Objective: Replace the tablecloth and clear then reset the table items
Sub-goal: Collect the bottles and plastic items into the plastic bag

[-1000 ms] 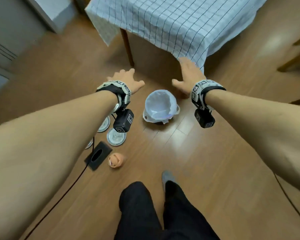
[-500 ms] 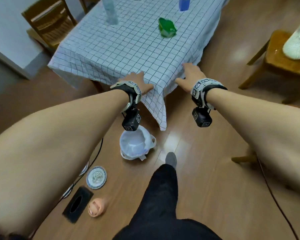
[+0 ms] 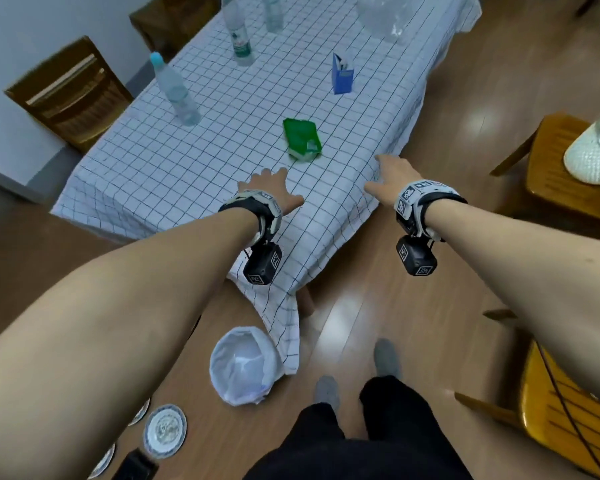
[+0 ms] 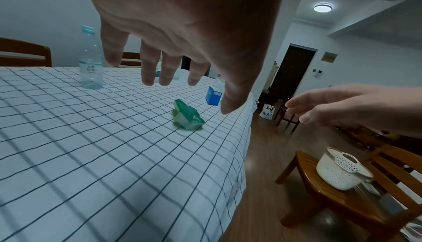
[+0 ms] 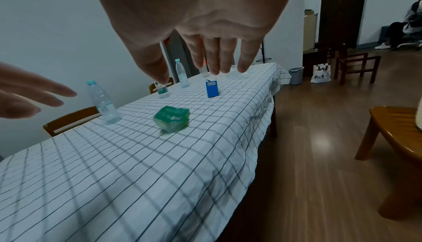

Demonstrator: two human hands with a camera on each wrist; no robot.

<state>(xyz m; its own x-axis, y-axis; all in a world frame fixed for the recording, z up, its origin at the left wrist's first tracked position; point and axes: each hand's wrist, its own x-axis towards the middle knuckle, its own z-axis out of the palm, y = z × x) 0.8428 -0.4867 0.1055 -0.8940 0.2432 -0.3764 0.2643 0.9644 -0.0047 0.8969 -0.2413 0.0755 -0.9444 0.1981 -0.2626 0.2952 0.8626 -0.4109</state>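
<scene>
A wooden floor point(image 3: 395, 306) lies under the table point(image 3: 309, 299), which is draped in a white checked tablecloth point(image 3: 187, 161). On the tablecloth stand water bottles point(image 3: 175, 90), a blue carton point(image 3: 342, 77) and, nearest the hands, a green tissue pack point(image 3: 302, 140). A white bin point(image 3: 243, 365) and patterned plates point(image 3: 165, 427) sit on the floor beside the table. The left hand point(image 3: 271, 194) and right hand point(image 3: 390, 178) hover over the tablecloth short of the tissue pack, each grip spread and holding nothing.

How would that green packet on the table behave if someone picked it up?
The green packet looks like a soft plastic-wrapped pack, so it would probably squash a little and feel light. Its wrapper seems glossy, so perhaps slightly slippery. It lies flat on the checked tablecloth, so a push would likely slide it, not roll it.
</scene>
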